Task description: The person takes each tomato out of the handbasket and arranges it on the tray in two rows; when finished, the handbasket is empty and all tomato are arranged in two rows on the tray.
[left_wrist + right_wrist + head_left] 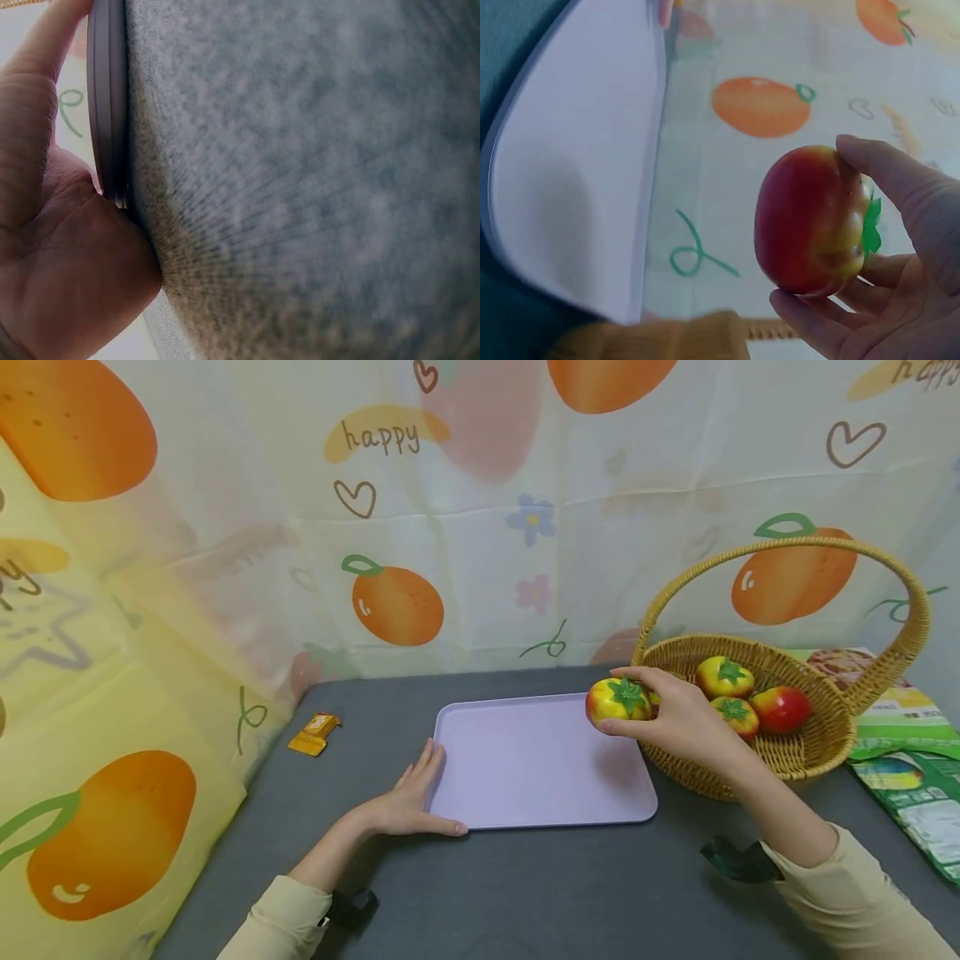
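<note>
Your right hand grips a red-yellow tomato above the lilac tray's two o'clock corner, beside the wicker basket, which holds three more fruits, one partly hidden behind your hand. Your left hand lies flat, fingers straight, against the tray's eight o'clock edge. At four o'clock, green packets are cut off by the frame.

Your head view looks down and forward over the tray, basket at three o'clock. Both wrist views sit very close, sharing that tray.
</note>
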`<state>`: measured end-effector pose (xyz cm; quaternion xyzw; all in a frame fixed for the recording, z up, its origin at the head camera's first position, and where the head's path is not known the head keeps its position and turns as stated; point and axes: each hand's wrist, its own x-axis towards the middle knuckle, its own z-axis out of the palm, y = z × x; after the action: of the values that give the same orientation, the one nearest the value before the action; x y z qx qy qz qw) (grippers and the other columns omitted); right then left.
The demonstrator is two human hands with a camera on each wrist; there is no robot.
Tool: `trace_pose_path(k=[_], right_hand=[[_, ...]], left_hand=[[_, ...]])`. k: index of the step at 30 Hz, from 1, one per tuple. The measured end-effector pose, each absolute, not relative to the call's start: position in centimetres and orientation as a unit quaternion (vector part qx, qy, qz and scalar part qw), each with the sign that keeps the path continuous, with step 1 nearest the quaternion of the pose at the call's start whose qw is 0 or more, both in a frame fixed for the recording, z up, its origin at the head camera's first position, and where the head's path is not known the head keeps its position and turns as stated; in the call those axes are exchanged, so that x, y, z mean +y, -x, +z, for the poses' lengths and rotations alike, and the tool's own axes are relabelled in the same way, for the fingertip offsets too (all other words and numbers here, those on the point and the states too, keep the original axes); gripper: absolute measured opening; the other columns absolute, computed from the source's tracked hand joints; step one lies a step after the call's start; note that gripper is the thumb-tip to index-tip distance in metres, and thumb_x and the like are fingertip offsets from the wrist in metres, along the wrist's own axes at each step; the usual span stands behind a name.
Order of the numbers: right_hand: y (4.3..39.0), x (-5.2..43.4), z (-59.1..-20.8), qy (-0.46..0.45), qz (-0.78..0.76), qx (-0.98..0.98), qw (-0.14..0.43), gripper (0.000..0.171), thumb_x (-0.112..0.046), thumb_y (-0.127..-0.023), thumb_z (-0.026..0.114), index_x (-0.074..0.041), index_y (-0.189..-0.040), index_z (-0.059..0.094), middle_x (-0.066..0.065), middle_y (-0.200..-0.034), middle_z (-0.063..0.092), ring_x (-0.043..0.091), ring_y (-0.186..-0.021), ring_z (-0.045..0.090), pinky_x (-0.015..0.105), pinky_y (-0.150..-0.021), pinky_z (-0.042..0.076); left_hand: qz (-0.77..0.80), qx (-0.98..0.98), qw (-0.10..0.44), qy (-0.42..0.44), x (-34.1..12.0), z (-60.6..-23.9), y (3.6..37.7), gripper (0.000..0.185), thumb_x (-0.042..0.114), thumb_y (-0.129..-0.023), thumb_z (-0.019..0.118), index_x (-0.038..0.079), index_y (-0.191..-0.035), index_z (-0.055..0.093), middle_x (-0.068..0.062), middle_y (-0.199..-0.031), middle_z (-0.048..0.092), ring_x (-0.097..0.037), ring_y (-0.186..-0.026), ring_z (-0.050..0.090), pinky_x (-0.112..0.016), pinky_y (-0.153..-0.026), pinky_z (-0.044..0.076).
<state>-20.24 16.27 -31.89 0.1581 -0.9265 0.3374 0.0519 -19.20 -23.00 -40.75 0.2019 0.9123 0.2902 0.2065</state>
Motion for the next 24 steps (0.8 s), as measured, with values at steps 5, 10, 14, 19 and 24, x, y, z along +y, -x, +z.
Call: trace_pose_path(k=[5, 10, 14, 19, 24], right_hand=[[21.1, 14.6, -32.7, -0.165, 0.358, -0.918, 0.031, 0.075, -0.055, -0.078, 0.077, -0.015, -0.137, 0.053, 0.013, -0.123, 0.057, 0.027, -0.099, 0.053, 0.043, -0.081, 0.047], [22.0, 13.0, -33.5, -0.175, 0.375, -0.910, 0.023, 0.075, -0.051, -0.077, 0.079, -0.012, -0.136, 0.054, 0.013, -0.125, 0.058, 0.027, -0.100, 0.055, 0.043, -0.083, 0.049], [22.3, 11.8, -33.8, -0.181, 0.375, -0.909, 0.018, 0.075, -0.049, -0.076, 0.080, -0.011, -0.136, 0.055, 0.014, -0.127, 0.058, 0.028, -0.104, 0.055, 0.044, -0.086, 0.049], [22.9, 10.3, -34.3, -0.191, 0.367, -0.910, 0.010, 0.074, -0.047, -0.076, 0.081, -0.011, -0.136, 0.055, 0.013, -0.127, 0.058, 0.027, -0.103, 0.056, 0.044, -0.086, 0.048], [23.7, 8.7, -35.0, -0.201, 0.371, -0.906, -0.003, 0.073, -0.043, -0.076, 0.081, -0.010, -0.136, 0.055, 0.013, -0.128, 0.058, 0.026, -0.103, 0.056, 0.043, -0.085, 0.048]], left_hand=[[0.289, 0.913, 0.208, -0.199, -23.1, -40.8, 19.2, 0.126, 0.057, -0.077, 0.076, 0.007, -0.155, -0.008, -0.010, -0.159, -0.024, -0.033, -0.145, -0.016, -0.055, -0.114, -0.004], [0.285, 0.915, 0.205, -0.200, -23.1, -41.0, 19.3, 0.126, 0.057, -0.077, 0.076, 0.008, -0.155, -0.009, -0.011, -0.159, -0.025, -0.033, -0.145, -0.017, -0.055, -0.114, -0.004], [0.285, 0.915, 0.204, -0.200, -23.1, -41.0, 19.3, 0.126, 0.058, -0.077, 0.076, 0.008, -0.155, -0.009, -0.012, -0.159, -0.025, -0.033, -0.145, -0.017, -0.056, -0.114, -0.004], [0.287, 0.914, 0.207, -0.197, -23.1, -41.0, 19.3, 0.126, 0.058, -0.076, 0.076, 0.009, -0.155, -0.009, -0.011, -0.158, -0.025, -0.034, -0.145, -0.017, -0.056, -0.114, -0.004], [0.283, 0.916, 0.207, -0.196, -23.1, -41.0, 19.3, 0.126, 0.058, -0.076, 0.076, 0.008, -0.155, -0.009, -0.011, -0.158, -0.025, -0.035, -0.145, -0.016, -0.056, -0.114, -0.004]])
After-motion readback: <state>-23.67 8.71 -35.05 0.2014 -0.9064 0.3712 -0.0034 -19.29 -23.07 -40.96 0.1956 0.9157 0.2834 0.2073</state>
